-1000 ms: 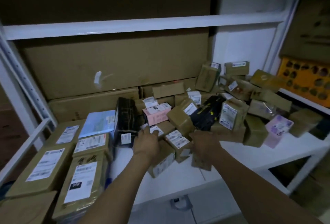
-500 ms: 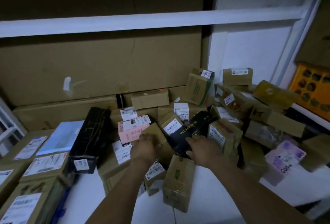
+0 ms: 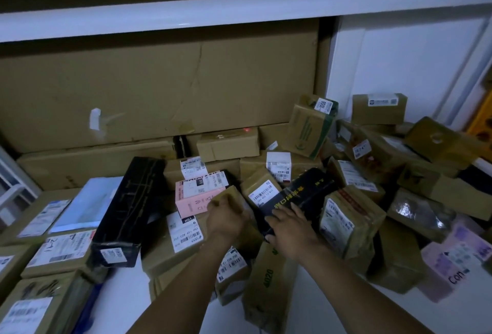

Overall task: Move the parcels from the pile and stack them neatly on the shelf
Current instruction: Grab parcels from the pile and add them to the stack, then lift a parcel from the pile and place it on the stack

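Note:
A jumbled pile of small brown parcels (image 3: 348, 224) covers the white shelf (image 3: 319, 309) from centre to right. My left hand (image 3: 229, 218) is curled over the top corner of a small brown parcel (image 3: 230, 196) in the middle of the pile, beside a pink box (image 3: 197, 200). My right hand (image 3: 290, 227) grips the near end of a black box with yellow characters (image 3: 303, 192). The two hands are close together. On the left lie flat, labelled parcels (image 3: 61, 248) laid side by side, with a long black box (image 3: 127, 211) leaning against them.
Large cardboard cartons (image 3: 159, 88) fill the back of the shelf. A white upper shelf rail (image 3: 239, 11) crosses overhead. A light blue flat parcel (image 3: 87, 203) lies at left, a pale purple parcel (image 3: 452, 256) at right, and an orange crate (image 3: 482, 120) at the far right edge.
The view has moved closer to the pile. Both hands reached forward from the near parcels into the middle; the left closed on the brown parcel, the right on the black box.

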